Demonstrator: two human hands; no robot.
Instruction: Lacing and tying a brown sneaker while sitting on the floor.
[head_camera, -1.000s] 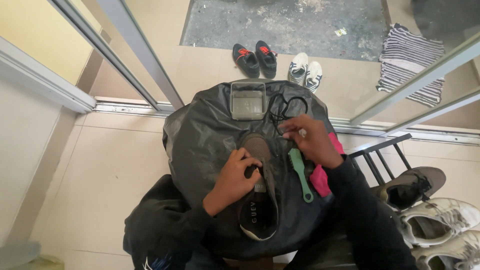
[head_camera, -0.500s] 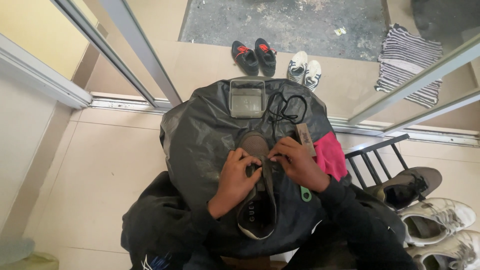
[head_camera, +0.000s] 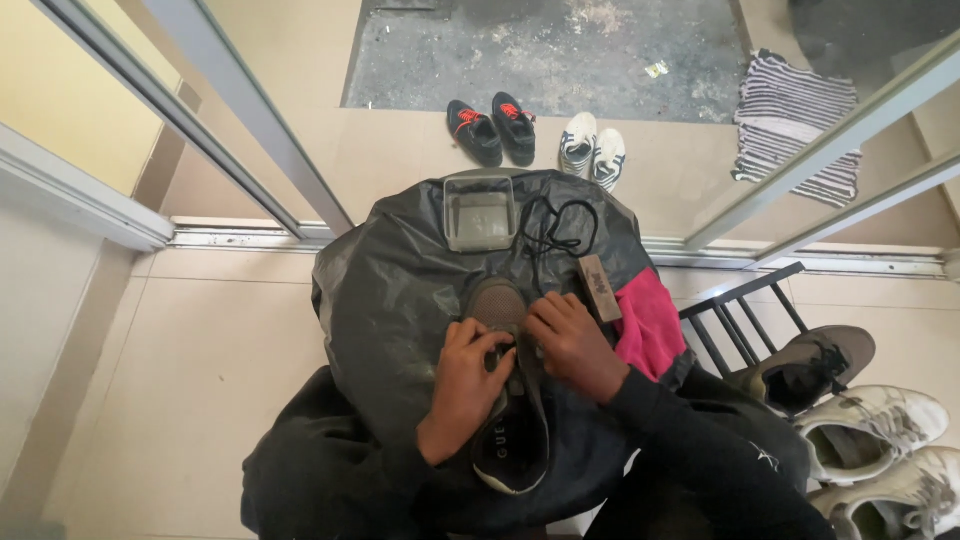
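Underfoot, pale tiled floor (head_camera: 200, 370), crossed by a metal door track (head_camera: 250, 237) and grey sliding-door frames (head_camera: 240, 120). Beyond the track, a patch of rough dark ground (head_camera: 560, 50). Draped over the lap, a big black plastic sheet (head_camera: 390, 300), wrinkled and dusty. On that sheet, dead centre, a grey-brown sneaker (head_camera: 505, 400), toe away from the body, heel and dark insole nearest the camera. Far right on the outside floor, a striped cloth (head_camera: 795, 125), crumpled. At the right edge of the sheet, a pink rag (head_camera: 648, 325), partly tucked under the forearm. Lower right, a dark rack (head_camera: 745, 320) with a grey shoe (head_camera: 815, 365) and two white sneakers (head_camera: 880, 455) beside it. Past the track, a black pair with red laces (head_camera: 495, 128) just beside a white pair (head_camera: 592, 148). At the sheet's far end, a clear plastic tub (head_camera: 480, 212), and right of it a loose black lace (head_camera: 555, 225), coiled. Between lace and rag, a small brown brush (head_camera: 598, 287), lying flat.

Left hand (head_camera: 470, 375) curled over the sneaker's near side, fingers closed at the lace area. Right hand (head_camera: 572, 345) pressed against the other side, fingers bent inward onto the tongue. Both touching the shoe and nearly meeting over it; whether anything was pinched between the fingertips, impossible to tell.
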